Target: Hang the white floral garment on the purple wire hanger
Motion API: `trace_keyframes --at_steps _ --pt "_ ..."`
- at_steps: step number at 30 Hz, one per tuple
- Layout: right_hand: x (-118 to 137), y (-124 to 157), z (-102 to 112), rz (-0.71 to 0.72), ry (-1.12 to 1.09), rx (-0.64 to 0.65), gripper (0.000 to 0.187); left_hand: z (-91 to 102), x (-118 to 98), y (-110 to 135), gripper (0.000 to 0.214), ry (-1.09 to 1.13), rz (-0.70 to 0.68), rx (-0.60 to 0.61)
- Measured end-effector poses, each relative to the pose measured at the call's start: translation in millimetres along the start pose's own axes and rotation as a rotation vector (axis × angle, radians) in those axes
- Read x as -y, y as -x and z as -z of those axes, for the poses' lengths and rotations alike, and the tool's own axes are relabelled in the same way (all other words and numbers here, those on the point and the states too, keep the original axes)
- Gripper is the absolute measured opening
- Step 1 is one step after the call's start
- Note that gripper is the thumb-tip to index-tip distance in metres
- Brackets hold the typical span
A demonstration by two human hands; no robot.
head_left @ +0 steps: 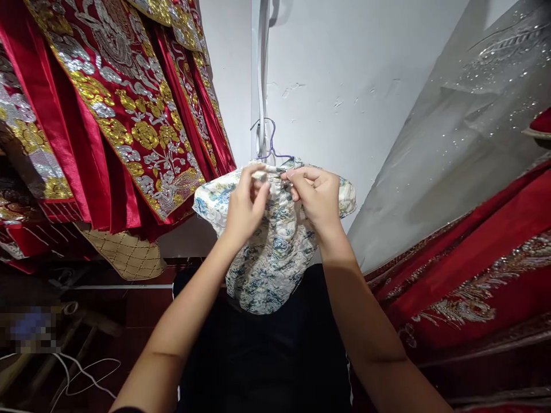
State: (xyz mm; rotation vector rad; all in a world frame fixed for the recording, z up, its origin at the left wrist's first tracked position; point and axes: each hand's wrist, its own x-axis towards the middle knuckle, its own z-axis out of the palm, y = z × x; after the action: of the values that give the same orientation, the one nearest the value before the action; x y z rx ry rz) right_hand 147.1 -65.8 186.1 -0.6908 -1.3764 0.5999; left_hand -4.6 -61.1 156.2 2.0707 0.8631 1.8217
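A short-sleeved floral shirt (275, 244) in cream, blue and green hangs in front of the person, in the middle of the view, on a purple hanger (272, 152) whose wire neck and hook rise above the collar. The hook stands against a pale pole (260, 69) on the white wall (344, 74); what exactly it hangs from is hard to tell. Both hands are at the neck of the shirt, near each other but apart. The right hand (316, 192) has its thumb and forefinger pressed together on the edge of the collar, the other fingers curled in. The left hand (247, 203) is at the opposite side of the collar, its forefinger bent over the top and its thumb lower down, apart from the forefinger; whether its curled fingers grip any cloth cannot be told. The sleeves spread out to either side, and the rounded lower end of the shirt hangs over the person's black trousers (267, 361). At the left, red clothes (146, 137) with gold and silver embroidery hang beside the wall, with a tan quilted cloth (124, 252) below them. At the right are a sheer, sparkling dress (434, 137) and a red beaded cloth (486, 275). A white cord (80, 367) curls at the lower left.
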Motion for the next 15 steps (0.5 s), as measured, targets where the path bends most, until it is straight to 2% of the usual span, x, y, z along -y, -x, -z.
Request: trace_keyframes --at_steps 3,6,9,11,15 --pt "-3.7 -0.9 -3.1 0.002 -0.03 -0.015 0.02 -0.4 -7.4 -29.4 0.014 -0.107 -0.132 0.081" --pt "-24.5 -3.7 -7.4 -0.061 -0.065 -0.03 0.019 -2.5 -10.7 -36.9 0.017 -0.195 -0.185 0.102" --pt "-53.6 3.4 -10.6 -0.173 -0.024 -0.022 0.017 3.3 -11.2 -39.2 0.016 -0.167 -0.18 -0.018" --pt "-70.2 17.8 -11.2 -0.24 0.003 -0.024 0.016 17.8 -6.2 -41.8 0.014 -0.096 -0.145 -0.132" --pt "-87.5 62.2 -11.1 -0.343 -0.049 0.012 0.017 74.5 23.0 -37.9 0.01 0.235 0.044 -0.454"
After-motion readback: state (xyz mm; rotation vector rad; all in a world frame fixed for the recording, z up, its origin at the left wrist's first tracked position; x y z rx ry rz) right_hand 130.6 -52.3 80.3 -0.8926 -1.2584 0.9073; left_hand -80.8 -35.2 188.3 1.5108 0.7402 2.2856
